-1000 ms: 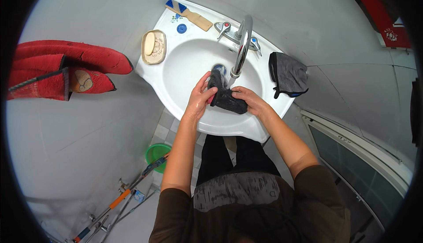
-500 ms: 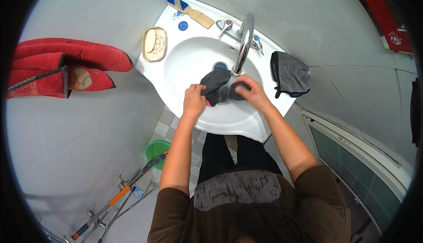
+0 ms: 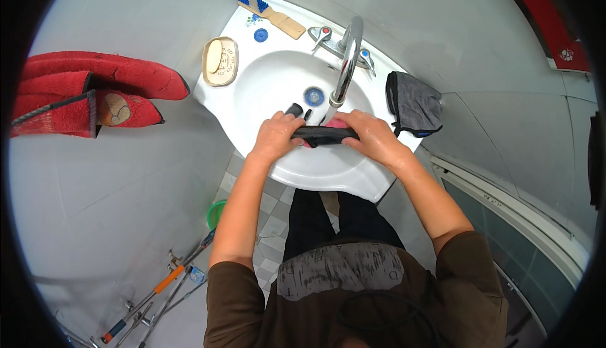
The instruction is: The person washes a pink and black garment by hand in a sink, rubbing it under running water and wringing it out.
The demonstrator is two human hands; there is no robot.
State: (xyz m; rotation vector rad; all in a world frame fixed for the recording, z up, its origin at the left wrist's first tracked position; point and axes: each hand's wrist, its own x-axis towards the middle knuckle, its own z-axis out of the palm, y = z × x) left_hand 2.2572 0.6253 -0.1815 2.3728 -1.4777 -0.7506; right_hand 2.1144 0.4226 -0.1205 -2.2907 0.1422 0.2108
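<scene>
A wet dark grey cloth with pink patches (image 3: pixel 326 135) is stretched between my two hands over the front of the white washbasin (image 3: pixel 271 73). My left hand (image 3: pixel 276 135) grips its left end, and a dark rolled bit sticks out past those fingers. At the other end, my right hand (image 3: pixel 374 135) is closed round the cloth, with pink fabric by the fingers. Directly above is the chrome tap (image 3: pixel 348 64), its water running down onto the cloth. The cloth's exact kind cannot be made out.
A soap dish (image 3: pixel 231 70) with pale soap, a blue stopper (image 3: pixel 261 35) and a wooden brush (image 3: pixel 285 24) lie on the basin rim. A grey black-edged cloth (image 3: pixel 416 103) hangs over its right side. Red towels (image 3: pixel 126 73) hang left; mop poles (image 3: pixel 167 280) lean below.
The cloth was bunched under the tap and is now drawn out straight between both hands. My right hand has moved slightly right, and the drain is more exposed.
</scene>
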